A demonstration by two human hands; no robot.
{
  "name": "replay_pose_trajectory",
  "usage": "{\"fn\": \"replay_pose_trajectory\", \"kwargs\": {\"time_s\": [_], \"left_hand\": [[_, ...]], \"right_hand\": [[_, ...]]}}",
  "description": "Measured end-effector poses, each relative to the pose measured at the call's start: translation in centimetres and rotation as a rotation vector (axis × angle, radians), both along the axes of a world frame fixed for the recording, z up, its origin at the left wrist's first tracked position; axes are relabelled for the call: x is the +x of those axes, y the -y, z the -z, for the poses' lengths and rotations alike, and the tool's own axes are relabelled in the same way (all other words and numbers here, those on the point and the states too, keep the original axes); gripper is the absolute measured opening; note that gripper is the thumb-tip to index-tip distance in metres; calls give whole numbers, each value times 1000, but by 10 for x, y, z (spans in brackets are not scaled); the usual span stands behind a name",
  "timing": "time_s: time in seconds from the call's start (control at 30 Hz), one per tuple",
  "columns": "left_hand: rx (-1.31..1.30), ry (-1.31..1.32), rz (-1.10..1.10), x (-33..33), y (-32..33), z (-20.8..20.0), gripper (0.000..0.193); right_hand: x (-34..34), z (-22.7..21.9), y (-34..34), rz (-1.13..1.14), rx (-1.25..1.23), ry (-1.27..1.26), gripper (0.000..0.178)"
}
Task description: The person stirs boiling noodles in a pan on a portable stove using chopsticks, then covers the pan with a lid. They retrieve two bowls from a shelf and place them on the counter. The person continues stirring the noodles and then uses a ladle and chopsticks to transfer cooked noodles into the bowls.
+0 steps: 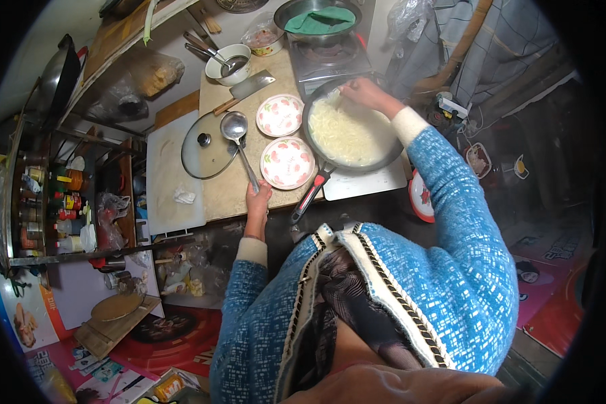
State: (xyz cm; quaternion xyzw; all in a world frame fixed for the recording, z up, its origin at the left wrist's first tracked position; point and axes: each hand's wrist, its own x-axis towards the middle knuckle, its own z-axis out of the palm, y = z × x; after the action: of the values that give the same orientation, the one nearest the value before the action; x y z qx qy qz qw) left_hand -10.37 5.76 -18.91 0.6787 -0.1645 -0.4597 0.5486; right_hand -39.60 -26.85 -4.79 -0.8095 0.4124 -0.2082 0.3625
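My left hand (pixel 258 200) is closed round the handle of a metal ladle (pixel 234 126), whose bowl lies over the edge of a glass lid (pixel 198 160). Over the far side of a dark frying pan (pixel 308 138), my right hand (pixel 362 92) has its fingers pinched together. Whatever they hold, if anything, is too small to make out. Pale noodle-like strips in milky liquid (pixel 350 137) fill the pan. Two white bowls with pink patterns, a far one (pixel 279 115) and a near one (pixel 287 163), stand between the ladle and the pan.
A cleaver (pixel 252 87) lies behind the lid. Further back are a white bowl (pixel 221 72) with utensils and dark contents, and a stove (pixel 330 60) bearing a metal basin (pixel 283 15) with green cloth. The pan's handle (pixel 310 197) juts over the near edge. Left stands a jar-filled rack (pixel 81 258).
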Motion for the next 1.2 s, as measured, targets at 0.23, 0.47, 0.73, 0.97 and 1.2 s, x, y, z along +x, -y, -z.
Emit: {"fn": "replay_pose_trajectory", "kwargs": {"time_s": [0.23, 0.47, 0.73, 0.97, 1.2], "left_hand": [[55, 120, 126, 21, -9, -64, 19], [-60, 329, 477, 21, 20, -128, 32], [-72, 999, 704, -47, 63, -155, 47], [167, 1161, 875, -74, 89, -148, 56], [160, 1145, 936, -90, 88, -128, 56]], "right_hand": [[-87, -66, -1, 192, 188, 269, 34], [-146, -41, -64, 335, 445, 284, 31], [-111, 20, -110, 600, 627, 449, 39], [-72, 48, -120, 662, 564, 680, 47], [-40, 68, -108, 729, 547, 804, 47]]}}
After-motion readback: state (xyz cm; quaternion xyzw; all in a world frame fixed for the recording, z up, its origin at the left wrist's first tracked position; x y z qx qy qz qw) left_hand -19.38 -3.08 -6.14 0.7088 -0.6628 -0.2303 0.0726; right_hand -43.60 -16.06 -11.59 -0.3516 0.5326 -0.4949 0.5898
